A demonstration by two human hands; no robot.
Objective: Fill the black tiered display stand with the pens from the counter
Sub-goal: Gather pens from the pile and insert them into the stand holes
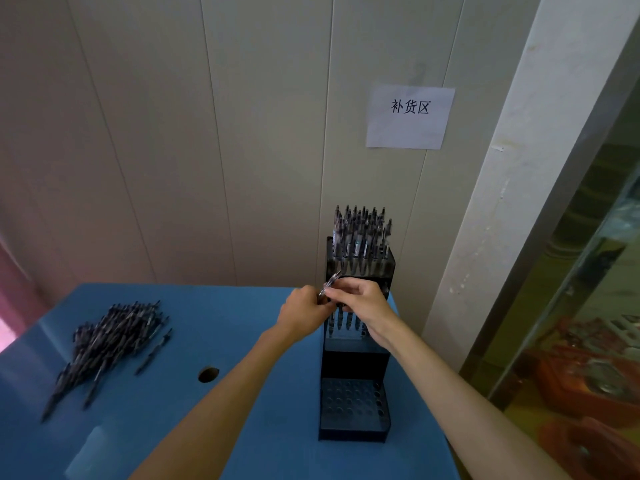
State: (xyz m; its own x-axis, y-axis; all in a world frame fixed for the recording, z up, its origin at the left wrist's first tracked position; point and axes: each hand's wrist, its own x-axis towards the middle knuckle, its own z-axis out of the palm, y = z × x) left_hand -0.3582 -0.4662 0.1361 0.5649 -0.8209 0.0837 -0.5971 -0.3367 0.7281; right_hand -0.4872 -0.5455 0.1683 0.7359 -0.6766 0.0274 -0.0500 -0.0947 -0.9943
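Nearest tier of the black tiered display stand [353, 407] on the blue table [242, 393] is just bare holes. Off to the left, well apart from it, the loose pens [107, 344] lie in a heap, long axes running near-left to far-right. Further back, both hands meet at the middle tier: left hand [303, 311] and right hand [360, 301] are curled, pinching one pen [329, 284] that tilts up and right. Top tier is packed with upright pens [362, 242], clickers up. Paper sign [410, 116] on the wall.
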